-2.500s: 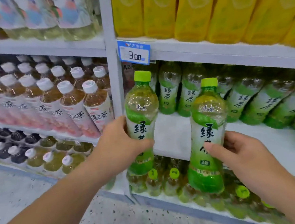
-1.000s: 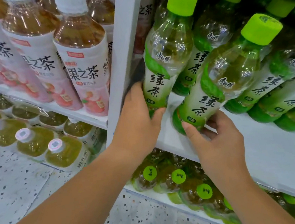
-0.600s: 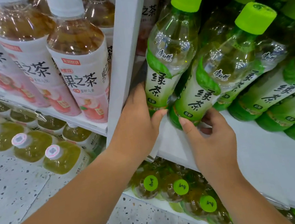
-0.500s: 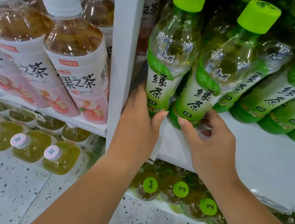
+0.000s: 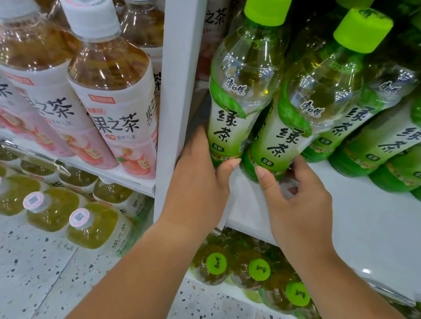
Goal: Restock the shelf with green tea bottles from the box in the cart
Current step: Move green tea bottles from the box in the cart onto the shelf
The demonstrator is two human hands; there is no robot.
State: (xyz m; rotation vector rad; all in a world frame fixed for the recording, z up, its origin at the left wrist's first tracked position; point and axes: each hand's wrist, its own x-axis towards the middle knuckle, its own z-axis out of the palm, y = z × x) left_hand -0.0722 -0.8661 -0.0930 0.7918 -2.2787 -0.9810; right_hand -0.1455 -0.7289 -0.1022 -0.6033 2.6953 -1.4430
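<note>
The left hand (image 5: pixel 196 185) curls round the base of a clear plastic, lime-capped green tea bottle (image 5: pixel 241 86). Just beside it the right hand (image 5: pixel 300 205) grips a second, matching bottle (image 5: pixel 318 100). Both lean over the white shelf board (image 5: pixel 376 229); more green-labelled bottles (image 5: pixel 389 142) stand right of that hand.

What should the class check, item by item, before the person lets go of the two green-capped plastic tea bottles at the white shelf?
1. Left hand grips the left green-capped plastic tea bottle near its base: ok.
2. Right hand grips the right green-capped plastic tea bottle near its base: ok.
3. Both bottles capped: ok.
4. Both bottles turned label-out: ok.
5. Bases seated flat on the white shelf board: cannot tell, fingers hide them.
</note>
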